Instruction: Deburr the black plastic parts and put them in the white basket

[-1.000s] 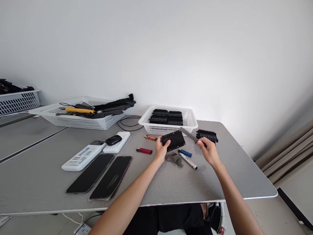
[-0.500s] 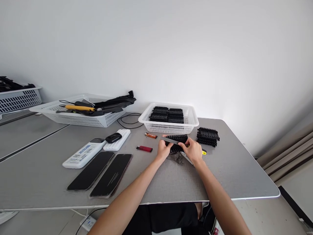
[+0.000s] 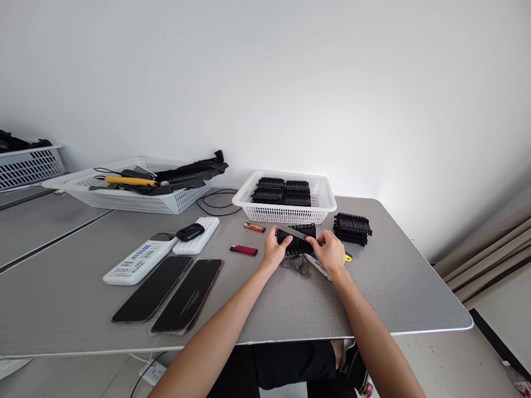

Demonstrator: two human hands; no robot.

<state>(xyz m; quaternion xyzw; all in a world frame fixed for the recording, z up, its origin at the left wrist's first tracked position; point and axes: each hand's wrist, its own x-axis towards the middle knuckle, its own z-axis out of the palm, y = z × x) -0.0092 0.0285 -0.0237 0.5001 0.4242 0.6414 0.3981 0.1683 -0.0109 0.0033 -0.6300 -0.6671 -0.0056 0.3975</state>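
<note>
Near the middle of the table, a black ridged plastic part (image 3: 295,245) is held by my left hand (image 3: 276,249), its fingers closed round the left end. My right hand (image 3: 331,251) pinches a flat grey metal strip (image 3: 293,232) that lies slantwise across the top of the part. Below the part are a crumpled grey scrap (image 3: 299,265) and a white tool (image 3: 318,267). A yellow-and-black handle end (image 3: 348,257) shows beside my right hand. Similar black parts (image 3: 352,228) are stacked to the right.
A white basket (image 3: 286,213) behind my hands holds several black parts. Two lighters (image 3: 244,250) (image 3: 254,227), two phones (image 3: 153,288) (image 3: 188,296) and white power banks (image 3: 139,260) (image 3: 197,243) lie leftward. Another basket (image 3: 166,203) holds tools.
The metal strip and my right hand have shifted slightly rightward across the black part. My left thumb has moved off the strip's lower edge. The view has shifted a little.
</note>
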